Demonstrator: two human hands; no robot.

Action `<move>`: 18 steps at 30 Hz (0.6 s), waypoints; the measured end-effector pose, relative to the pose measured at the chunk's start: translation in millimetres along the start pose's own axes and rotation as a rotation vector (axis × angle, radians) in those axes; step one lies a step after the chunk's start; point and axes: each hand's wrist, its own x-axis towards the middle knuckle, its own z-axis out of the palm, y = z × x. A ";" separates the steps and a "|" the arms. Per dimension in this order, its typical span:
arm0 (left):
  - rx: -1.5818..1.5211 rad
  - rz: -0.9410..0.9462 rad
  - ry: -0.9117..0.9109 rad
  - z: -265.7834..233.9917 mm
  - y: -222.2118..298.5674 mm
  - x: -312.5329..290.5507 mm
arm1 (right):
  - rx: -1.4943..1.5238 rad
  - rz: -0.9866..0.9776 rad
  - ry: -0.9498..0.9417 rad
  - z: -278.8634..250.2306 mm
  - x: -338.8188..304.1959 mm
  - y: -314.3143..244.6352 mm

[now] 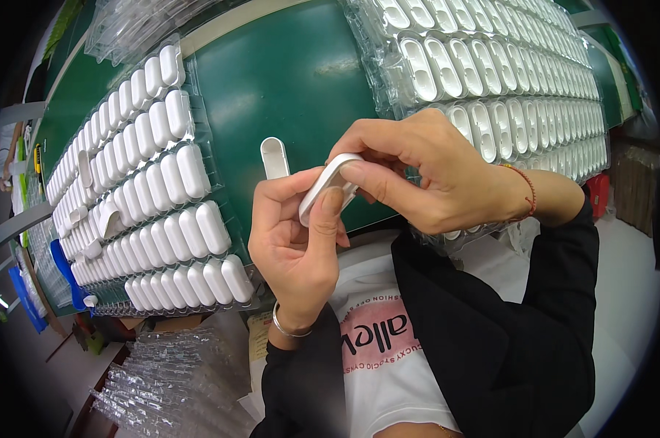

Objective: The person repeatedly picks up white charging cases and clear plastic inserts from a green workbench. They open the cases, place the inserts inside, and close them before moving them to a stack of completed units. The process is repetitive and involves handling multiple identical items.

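Observation:
Between my two hands, above the near edge of the green table, is a white oval plastic shell [317, 191], tilted on its long side. My left hand [298, 241] pinches its lower end between thumb and fingers. At its upper end my right hand [417, 171] grips the rim, thumb pressed on the inside edge. Just beyond my left fingers, a small white open-ended plastic piece [274, 157] lies on the green table top [271, 73]; its near end is hidden behind my hand.
To the left, clear trays [209, 168] carry rows of white rounded shells [170, 179], with several loose pieces on top. At right, more clear trays [377, 73] hold hollow white shells [461, 69]. Stacked clear trays stand at the back left [125, 29] and below the table [162, 387].

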 end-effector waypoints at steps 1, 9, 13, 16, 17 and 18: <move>-0.017 -0.020 -0.015 -0.2 2.3 -0.5 | 0.045 0.039 -0.009 -0.2 -0.2 -0.4; 0.003 0.051 -0.067 -6.2 -6.0 1.7 | 0.010 0.021 -0.014 -2.5 0.8 2.7; -0.017 0.068 -0.026 6.7 -13.2 9.2 | -0.132 -0.091 0.059 -4.1 4.1 5.2; -0.035 0.084 -0.021 14.1 -18.5 9.4 | -0.149 -0.179 0.147 0.6 0.6 13.2; -0.035 0.093 -0.014 15.3 -21.5 9.3 | -0.151 -0.164 0.148 0.3 0.2 14.0; -0.045 0.102 -0.003 15.9 -24.6 9.5 | -0.150 -0.149 0.149 0.7 -0.7 14.2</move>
